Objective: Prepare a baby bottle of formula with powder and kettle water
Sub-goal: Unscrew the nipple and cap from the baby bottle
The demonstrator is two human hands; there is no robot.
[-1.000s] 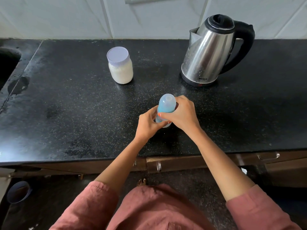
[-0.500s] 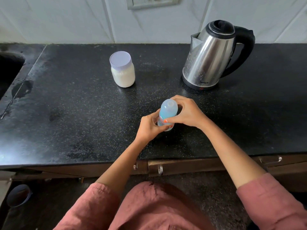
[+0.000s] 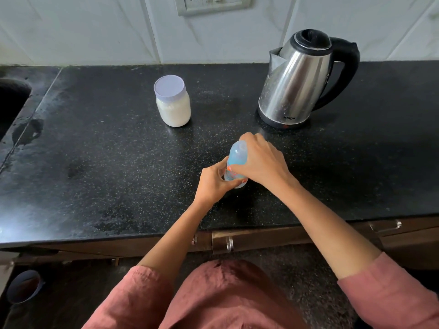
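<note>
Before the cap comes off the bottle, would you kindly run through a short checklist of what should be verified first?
1. Left hand grips the bottle low down: ok.
2. Right hand wraps the cap end: ok.
3. Bottle stands on the counter, slightly tilted: ok.
4. Powder jar ready for scooping: not ok, lid on.
5. Kettle upright, lid shut, handle pointing right: ok.
6. Water in the kettle: cannot tell.

Your bottle [image 3: 237, 160] stands front-centre on the table [image 3: 95, 162]; jar [image 3: 173, 103] behind-left of it, kettle [image 3: 297, 84] behind-right, sink [image 3: 11, 103] far left, socket [image 3: 211, 3] on the wall behind.
</note>
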